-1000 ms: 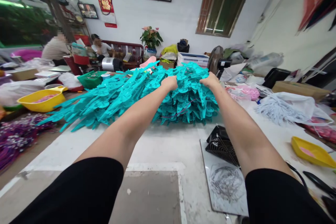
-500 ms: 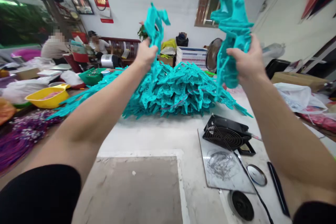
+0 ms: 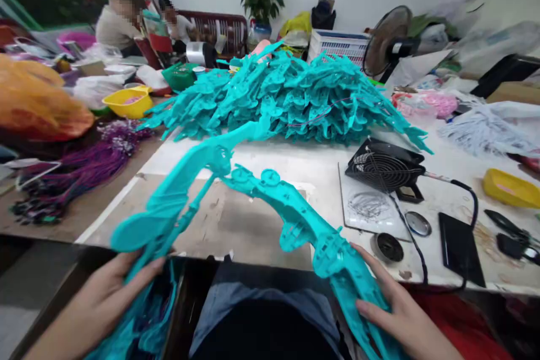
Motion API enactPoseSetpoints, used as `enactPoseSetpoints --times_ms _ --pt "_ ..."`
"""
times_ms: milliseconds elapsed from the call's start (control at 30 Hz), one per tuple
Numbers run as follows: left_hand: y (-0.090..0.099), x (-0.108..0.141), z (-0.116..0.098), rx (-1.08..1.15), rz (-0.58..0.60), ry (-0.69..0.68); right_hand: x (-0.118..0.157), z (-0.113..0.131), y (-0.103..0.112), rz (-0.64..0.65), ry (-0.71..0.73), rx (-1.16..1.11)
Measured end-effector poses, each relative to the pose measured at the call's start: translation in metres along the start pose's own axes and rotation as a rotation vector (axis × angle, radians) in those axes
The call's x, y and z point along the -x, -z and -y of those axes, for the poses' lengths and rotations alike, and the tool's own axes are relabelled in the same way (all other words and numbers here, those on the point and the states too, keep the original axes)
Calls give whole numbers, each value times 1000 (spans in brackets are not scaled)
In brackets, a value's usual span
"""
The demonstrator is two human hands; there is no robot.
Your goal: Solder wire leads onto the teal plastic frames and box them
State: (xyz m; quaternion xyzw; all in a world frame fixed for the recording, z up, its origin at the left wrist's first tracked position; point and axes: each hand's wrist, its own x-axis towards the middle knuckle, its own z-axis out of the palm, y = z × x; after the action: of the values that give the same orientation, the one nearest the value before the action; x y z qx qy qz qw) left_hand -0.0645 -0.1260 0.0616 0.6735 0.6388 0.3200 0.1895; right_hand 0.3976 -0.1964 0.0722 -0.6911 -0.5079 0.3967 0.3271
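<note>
Chg: L teal pc [image 3: 172,180] + R teal pc [image 3: 301,208] lowered from above far teal pile [image 3: 291,93] to near table [image 3: 253,230] edge; prob easier to handle. L hand [image 3: 99,298] part-curled, thumb over L teal pc. R hand [image 3: 407,312] part-closed round R teal pc. Pile contact unclear.

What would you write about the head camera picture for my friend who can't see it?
A person's left hand and right hand hold long turquoise plastic pieces at the edge of a worktable. A big pile of similar pieces lies on it, with a small black fan in front to the right, and two people sit in the background.
</note>
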Motion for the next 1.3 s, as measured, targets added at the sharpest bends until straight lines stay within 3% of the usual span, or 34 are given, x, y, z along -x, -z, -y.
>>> enactPoseSetpoints --times_ms 67,233,333,400,467,533,667,800,967,1033,1133,1233,1300 --pt "-39 -1 -5 145 32 46 -3 -5 -23 -57 -29 -71" --pt "-126 12 -34 193 10 -194 -34 -19 -61 -223 -101 -181" --pt "-165 25 -50 151 51 -291 -60 -14 -86 -246 -76 -255" --pt "-181 30 -56 138 39 -330 -73 -7 -100 -226 -55 -300" --pt "-183 34 -56 137 -19 -341 -78 -1 -107 -205 -34 -325" --pt "-172 38 -50 130 -102 -333 -77 -2 -105 -222 8 -318" --pt "-125 61 -21 27 -217 -327 -74 -25 -82 -368 120 -191" --pt "-90 82 21 -215 -235 -263 -92 -54 -64 -481 134 12" --pt "-87 53 57 -498 -171 -209 -138 -60 -61 -567 123 283" --pt "-89 35 56 -521 -122 -205 -154 -57 -62 -572 151 373" --pt "-95 23 34 -402 -79 -287 -167 -52 -64 -571 182 474" --pt "-117 32 2 -227 139 -504 -170 -49 -67 -558 189 516" --pt "-140 38 -13 -184 256 -560 -171 -47 -72 -551 188 482"
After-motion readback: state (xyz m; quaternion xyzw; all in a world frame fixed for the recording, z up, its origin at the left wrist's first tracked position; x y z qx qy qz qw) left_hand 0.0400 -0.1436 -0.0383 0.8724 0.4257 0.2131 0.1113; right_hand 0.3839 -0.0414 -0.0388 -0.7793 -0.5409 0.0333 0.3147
